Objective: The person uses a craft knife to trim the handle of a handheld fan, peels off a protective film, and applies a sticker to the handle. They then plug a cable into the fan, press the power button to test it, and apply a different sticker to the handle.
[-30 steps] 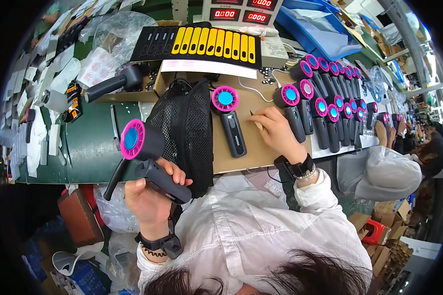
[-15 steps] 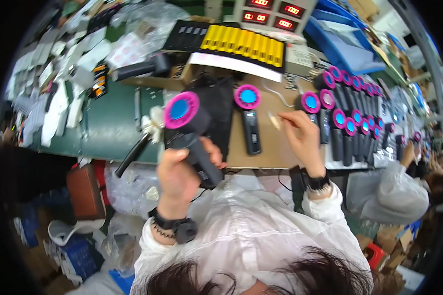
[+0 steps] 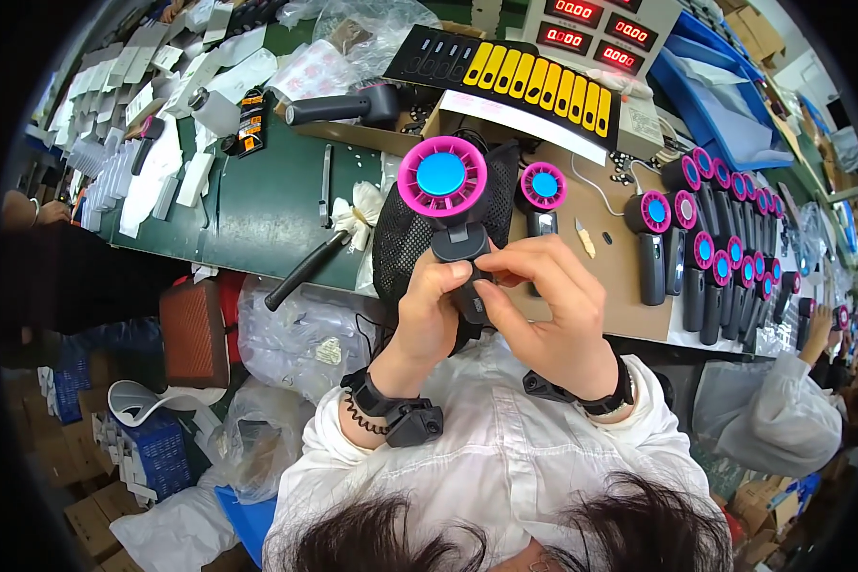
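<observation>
My left hand [image 3: 427, 319] is wrapped round the dark handle of a handheld fan [image 3: 440, 178] with a pink ring and a blue round centre. The fan's face points up toward me, above a black mesh bag [image 3: 398, 238]. At the handle, my right hand [image 3: 558, 310] has thumb and forefinger pinched close to its surface. Whatever lies between those fingertips, if anything, is hidden. A second handheld fan [image 3: 542, 186] lies just beyond my right hand, its handle partly covered. Right of it on the brown board are a small pale pointed tool [image 3: 585, 240] and a small dark oval piece [image 3: 608, 237].
Several similar fans [image 3: 704, 250] lie in rows at the right. Behind the board are a black tray with yellow strips [image 3: 534, 86] and a red-lit display unit [image 3: 601, 36]. A black-handled brush [image 3: 305, 272] lies on the left. A co-worker's sleeve [image 3: 782, 400] shows at far right.
My right hand has moved left from beside the pale tool to the fan's handle. The fan in my left hand is now more upright and in front of me. The view has shifted.
</observation>
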`<state>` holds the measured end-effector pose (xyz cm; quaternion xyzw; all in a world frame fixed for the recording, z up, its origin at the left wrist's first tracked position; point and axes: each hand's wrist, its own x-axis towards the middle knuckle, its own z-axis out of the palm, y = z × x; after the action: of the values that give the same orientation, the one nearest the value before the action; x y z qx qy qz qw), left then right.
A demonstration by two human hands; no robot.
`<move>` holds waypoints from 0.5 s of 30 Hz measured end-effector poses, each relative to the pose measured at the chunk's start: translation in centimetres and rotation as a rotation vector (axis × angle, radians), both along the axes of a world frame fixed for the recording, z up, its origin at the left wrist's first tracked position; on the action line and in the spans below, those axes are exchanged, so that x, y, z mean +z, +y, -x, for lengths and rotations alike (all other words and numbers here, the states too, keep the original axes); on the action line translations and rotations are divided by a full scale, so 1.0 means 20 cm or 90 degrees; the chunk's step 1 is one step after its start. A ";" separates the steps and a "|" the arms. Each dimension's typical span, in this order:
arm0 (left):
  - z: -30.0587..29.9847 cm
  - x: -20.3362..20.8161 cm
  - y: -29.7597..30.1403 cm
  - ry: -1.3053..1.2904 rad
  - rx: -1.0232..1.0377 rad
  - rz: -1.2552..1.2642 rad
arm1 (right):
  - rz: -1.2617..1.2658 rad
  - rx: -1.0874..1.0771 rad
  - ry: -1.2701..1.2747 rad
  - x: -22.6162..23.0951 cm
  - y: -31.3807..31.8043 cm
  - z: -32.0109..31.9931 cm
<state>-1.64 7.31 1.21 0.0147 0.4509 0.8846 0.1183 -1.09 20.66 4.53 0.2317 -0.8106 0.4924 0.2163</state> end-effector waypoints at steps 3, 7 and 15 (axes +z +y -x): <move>0.00 -0.01 0.00 0.014 0.009 0.012 | -0.012 -0.010 0.014 -0.01 -0.02 0.01; 0.01 -0.04 0.00 0.031 0.014 0.050 | -0.047 -0.039 0.037 -0.02 -0.01 0.02; 0.03 -0.03 0.01 0.048 -0.009 0.047 | -0.041 0.004 -0.094 0.01 0.03 0.07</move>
<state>-2.31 7.48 0.70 0.0469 0.4872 0.8653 0.1079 -2.42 21.23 4.81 0.2037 -0.8390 0.4827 0.1467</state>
